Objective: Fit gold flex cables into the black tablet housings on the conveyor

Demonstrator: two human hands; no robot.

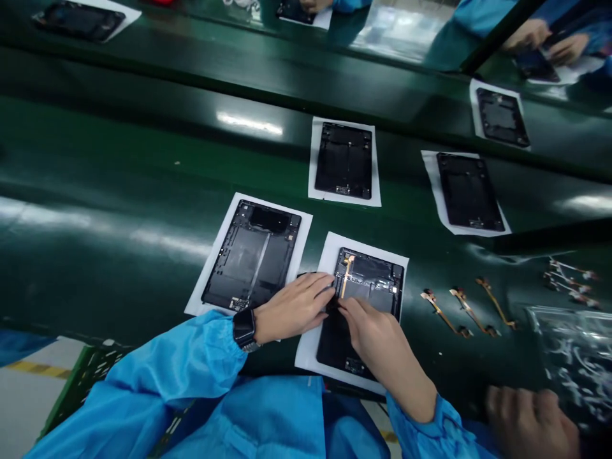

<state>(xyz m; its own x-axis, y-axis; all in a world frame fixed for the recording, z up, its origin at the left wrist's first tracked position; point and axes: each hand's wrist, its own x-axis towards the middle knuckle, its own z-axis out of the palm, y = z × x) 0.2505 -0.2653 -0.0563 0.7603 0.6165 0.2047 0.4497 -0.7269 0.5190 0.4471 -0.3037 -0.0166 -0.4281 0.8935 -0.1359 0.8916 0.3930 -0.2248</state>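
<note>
A black tablet back shell [370, 284] lies on a white sheet [329, 255] at the front of the green belt. An orange flex cable [346, 275] runs down its upper left part. My left hand [296, 306], with a black watch on the wrist, rests flat on the shell's left edge, fingers stretched toward the cable's lower end. My right hand [377, 335] lies over the shell's lower half, its fingertips pressed together at the cable's lower end. A second open shell [253, 255] on its own sheet lies just to the left.
More shells on sheets lie further back [345, 159] [469, 191] [502, 118]. Three loose orange flex cables [466, 309] lie right of my hands, beside a clear bag of parts [574, 357]. Another person's hand [530, 424] is at bottom right; other workers' hands [549, 38] are across the belt.
</note>
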